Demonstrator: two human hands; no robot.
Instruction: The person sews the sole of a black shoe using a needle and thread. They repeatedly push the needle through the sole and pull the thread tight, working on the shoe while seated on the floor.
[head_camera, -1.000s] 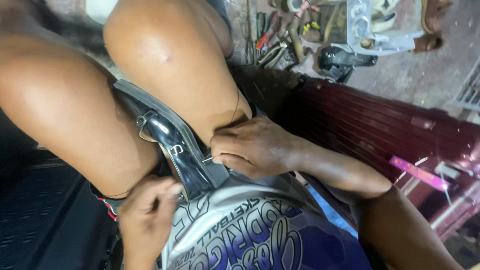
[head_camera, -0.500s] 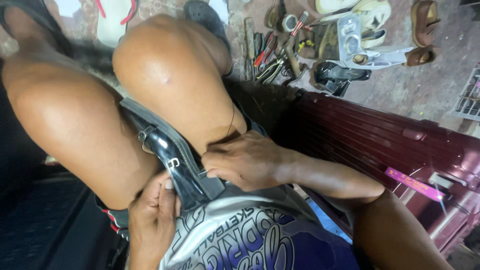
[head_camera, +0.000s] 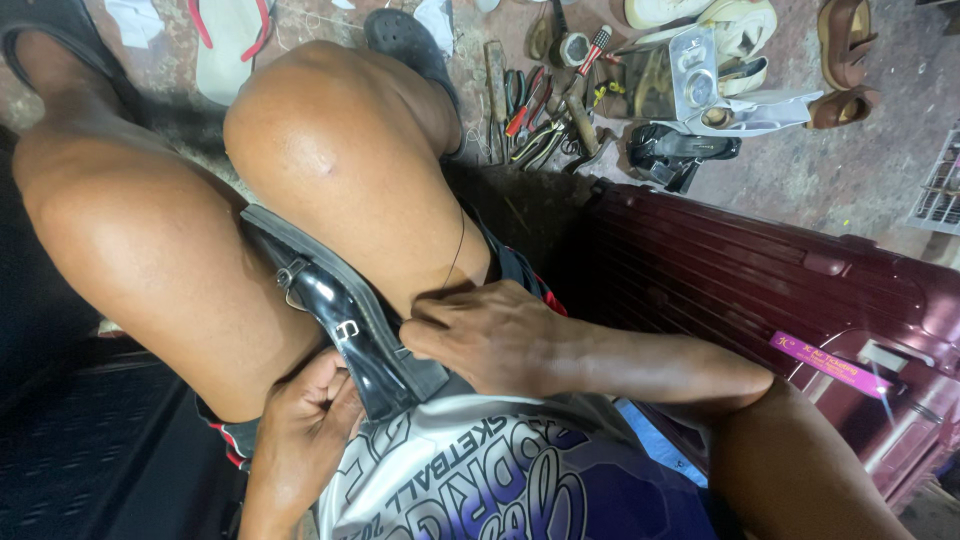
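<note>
Pinching thread beside the black shoe (head_camera: 345, 325) with right hand (head_camera: 490, 335), left hand (head_camera: 305, 425) clasping its heel below; risking slippage if knees loosen.

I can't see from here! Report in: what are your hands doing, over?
Left hand grips black shoe clamped between knees. Right hand pinches at its sole edge. Thin thread above; nothing blocking.

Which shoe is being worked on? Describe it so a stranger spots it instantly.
Start at the person's two bare knees filling the upper left. Clamped between the thighs is a glossy black shoe, sole edge up, with the left hand and right hand on it. Unlike the pale sandals on the floor, it has small metal buckles.
</note>
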